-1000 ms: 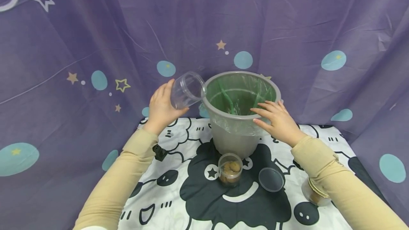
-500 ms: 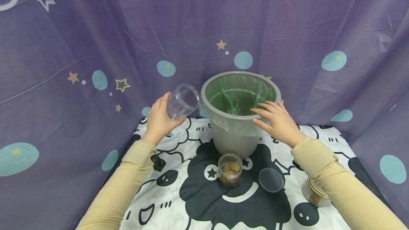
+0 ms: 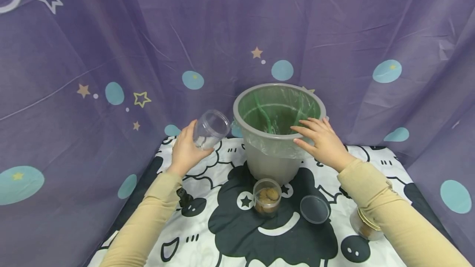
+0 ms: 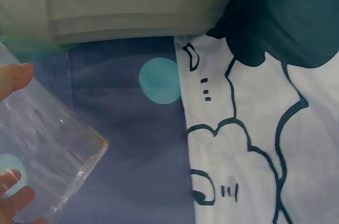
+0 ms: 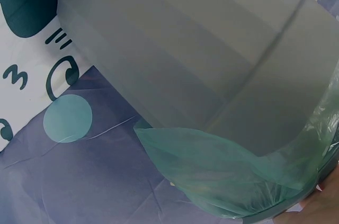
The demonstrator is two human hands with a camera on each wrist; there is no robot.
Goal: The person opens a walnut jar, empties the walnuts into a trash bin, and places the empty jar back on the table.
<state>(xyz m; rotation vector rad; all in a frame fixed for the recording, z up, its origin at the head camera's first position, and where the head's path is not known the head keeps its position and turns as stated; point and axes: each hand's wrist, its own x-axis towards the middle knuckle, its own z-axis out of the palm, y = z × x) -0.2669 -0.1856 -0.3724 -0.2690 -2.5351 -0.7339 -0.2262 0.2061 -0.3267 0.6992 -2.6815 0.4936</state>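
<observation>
My left hand (image 3: 186, 149) grips a clear plastic jar (image 3: 212, 129) from the side, its open mouth tilted up toward the right. In the left wrist view the jar (image 4: 58, 144) looks see-through, with a few brownish crumbs near its bottom edge. Just right of it stands a grey trash bin (image 3: 272, 164) lined with a thin green bag (image 3: 256, 110). My right hand (image 3: 320, 141) rests at the bin's front right rim, fingers spread and fairly straight. The right wrist view shows the bag's folded-over edge (image 5: 228, 171) against the bin's wall.
In front of the bin stands an open clear jar holding brown cookies (image 3: 268, 197). A round dark-looking lid (image 3: 315, 209) lies to its right. Under my right forearm a gold-lidded jar (image 3: 365, 226) is partly hidden. A purple curtain (image 3: 208, 24) hangs behind the cloth-covered table.
My left hand has lowered with the clear jar, bringing it down and slightly left, away from the bin's rim. The right hand stays in place.
</observation>
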